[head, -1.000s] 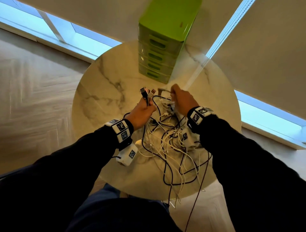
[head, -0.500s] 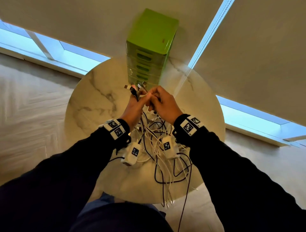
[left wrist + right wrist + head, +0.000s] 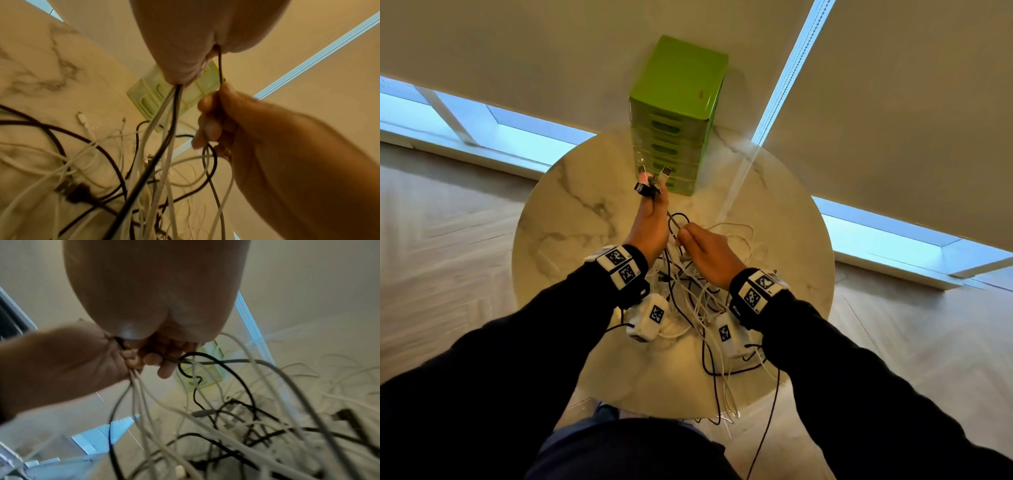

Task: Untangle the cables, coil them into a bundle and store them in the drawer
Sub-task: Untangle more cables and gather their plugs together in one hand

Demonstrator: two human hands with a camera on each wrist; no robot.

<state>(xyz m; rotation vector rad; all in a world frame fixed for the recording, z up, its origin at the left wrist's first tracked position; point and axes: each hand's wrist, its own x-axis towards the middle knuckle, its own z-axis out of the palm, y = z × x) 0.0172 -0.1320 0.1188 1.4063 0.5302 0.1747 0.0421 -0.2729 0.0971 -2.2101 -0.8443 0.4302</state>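
Hands now apart, left hand (image 3: 650, 226) lifted higher toward the drawer unit (image 3: 676, 116), grip closed on several cables (image 3: 164, 113), right hand (image 3: 705, 253) pinching one dark cable (image 3: 220, 68), left wrist view alone showing it taut between both hands, tangle (image 3: 698, 301) on desk (image 3: 571, 212)

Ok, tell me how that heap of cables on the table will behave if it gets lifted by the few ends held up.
The cables look floppy: they sag in loose loops from the left hand. They would likely drag up together, since black and white strands cross many times. Some strands hang over the table edge and may slide off if tugged.
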